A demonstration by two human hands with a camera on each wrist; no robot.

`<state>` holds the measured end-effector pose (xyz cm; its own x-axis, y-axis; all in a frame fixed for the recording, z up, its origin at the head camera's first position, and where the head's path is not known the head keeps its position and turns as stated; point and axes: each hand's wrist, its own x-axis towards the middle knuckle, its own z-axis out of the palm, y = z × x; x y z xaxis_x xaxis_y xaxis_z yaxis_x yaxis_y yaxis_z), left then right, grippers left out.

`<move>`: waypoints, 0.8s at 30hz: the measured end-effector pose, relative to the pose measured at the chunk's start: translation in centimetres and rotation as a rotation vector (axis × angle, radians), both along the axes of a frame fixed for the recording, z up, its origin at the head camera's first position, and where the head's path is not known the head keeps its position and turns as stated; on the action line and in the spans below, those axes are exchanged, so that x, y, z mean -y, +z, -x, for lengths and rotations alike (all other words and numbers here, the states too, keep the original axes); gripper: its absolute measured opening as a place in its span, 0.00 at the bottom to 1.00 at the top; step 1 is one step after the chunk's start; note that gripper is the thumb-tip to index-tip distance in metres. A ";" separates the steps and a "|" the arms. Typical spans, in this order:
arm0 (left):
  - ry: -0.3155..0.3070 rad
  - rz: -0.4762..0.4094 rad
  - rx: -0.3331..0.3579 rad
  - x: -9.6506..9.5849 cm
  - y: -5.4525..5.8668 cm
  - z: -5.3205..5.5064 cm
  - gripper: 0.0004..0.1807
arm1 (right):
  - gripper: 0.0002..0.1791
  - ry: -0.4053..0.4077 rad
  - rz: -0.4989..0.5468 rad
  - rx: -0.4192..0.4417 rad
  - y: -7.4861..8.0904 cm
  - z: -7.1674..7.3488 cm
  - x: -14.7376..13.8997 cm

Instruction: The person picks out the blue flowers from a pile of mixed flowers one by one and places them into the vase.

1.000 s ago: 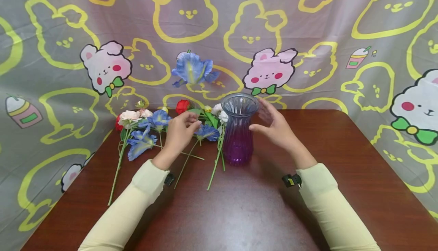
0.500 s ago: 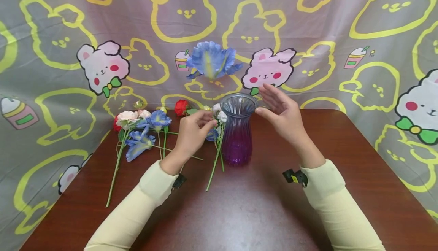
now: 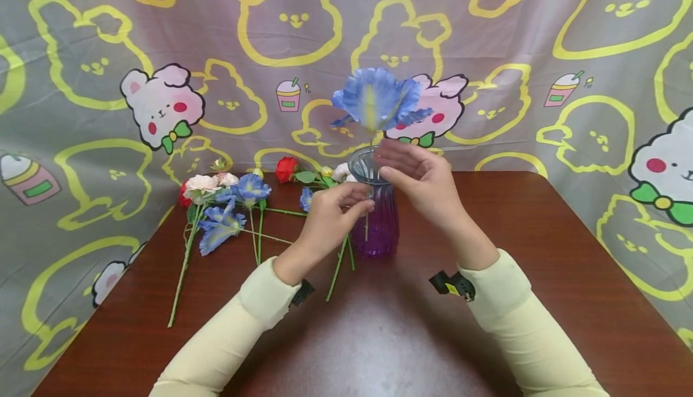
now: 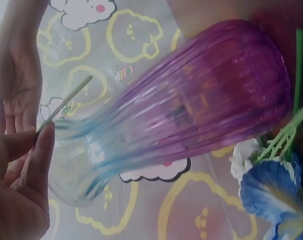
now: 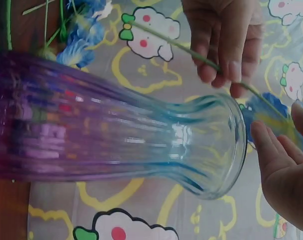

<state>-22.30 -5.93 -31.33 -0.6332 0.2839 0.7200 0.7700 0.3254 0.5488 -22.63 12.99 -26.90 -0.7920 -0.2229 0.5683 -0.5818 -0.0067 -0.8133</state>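
Observation:
My left hand (image 3: 335,213) pinches the stem of a blue artificial iris (image 3: 373,101) between thumb and fingers. The bloom stands above the mouth of a glass vase (image 3: 383,222), which fades from bluish clear to purple. In the left wrist view the lower stem (image 4: 71,95) sticks out past the fingertips, outside the glass. My right hand (image 3: 425,186) is raised beside the vase's rim, fingers straight. The right wrist view has that right hand (image 5: 286,175) close to the upper stem and bloom; whether it touches them I cannot tell.
Left of the vase on the brown table (image 3: 216,337) lie several artificial flowers: pale pink roses (image 3: 201,186), blue irises (image 3: 222,228), a red rose (image 3: 287,169) and white blooms (image 3: 342,172). Their green stems (image 3: 178,283) point toward the front. A patterned cloth hangs behind.
My left hand has carried the iris rightward, from over the flowers to the vase. My right hand rose beside the rim, then moved left toward the stem. The vase stays in place.

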 end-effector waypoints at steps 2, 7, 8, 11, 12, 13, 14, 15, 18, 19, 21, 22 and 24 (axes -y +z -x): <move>-0.015 0.001 -0.004 -0.3 -0.2 0.0 0.09 | 0.23 -0.002 0.007 0.024 -0.1 0.0 0.2; -0.044 -0.010 -0.028 -0.7 -0.6 0.0 0.09 | 0.23 -0.003 0.026 0.055 -0.3 -0.1 0.5; -0.047 -0.011 -0.033 -0.8 -0.6 0.0 0.09 | 0.23 -0.003 0.031 0.059 -0.4 -0.1 0.5; -0.051 -0.009 -0.039 -0.9 -0.7 0.0 0.08 | 0.21 -0.012 0.039 0.068 -0.4 -0.1 0.6; -0.053 -0.009 -0.039 -1.0 -0.7 0.0 0.08 | 0.21 -0.018 0.041 0.068 -0.4 -0.1 0.6; -0.056 -0.010 -0.036 -1.1 -0.8 0.0 0.08 | 0.20 -0.021 0.046 0.068 -0.4 -0.2 0.6; -0.060 -0.011 -0.033 -1.1 -0.8 0.1 0.08 | 0.20 -0.024 0.050 0.067 -0.4 -0.2 0.6; -0.062 -0.011 -0.029 -1.2 -0.8 0.0 0.08 | 0.20 -0.024 0.057 0.067 -0.4 -0.2 0.6; -0.071 -0.008 -0.018 -1.3 -0.8 0.0 0.08 | 0.19 -0.020 0.074 0.068 -0.4 -0.3 0.7; -0.073 -0.006 -0.016 -1.3 -0.8 0.0 0.08 | 0.19 -0.020 0.075 0.069 -0.4 -0.3 0.6; -0.071 -0.001 -0.016 -1.4 -0.7 -0.1 0.08 | 0.18 -0.021 0.074 0.066 -0.4 -0.3 0.6; -0.070 0.002 -0.018 -1.4 -0.8 -0.1 0.08 | 0.18 -0.025 0.070 0.064 -0.4 -0.3 0.6; -0.066 0.009 -0.027 -1.4 -0.8 -0.1 0.08 | 0.17 -0.031 0.064 0.058 -0.4 -0.3 0.5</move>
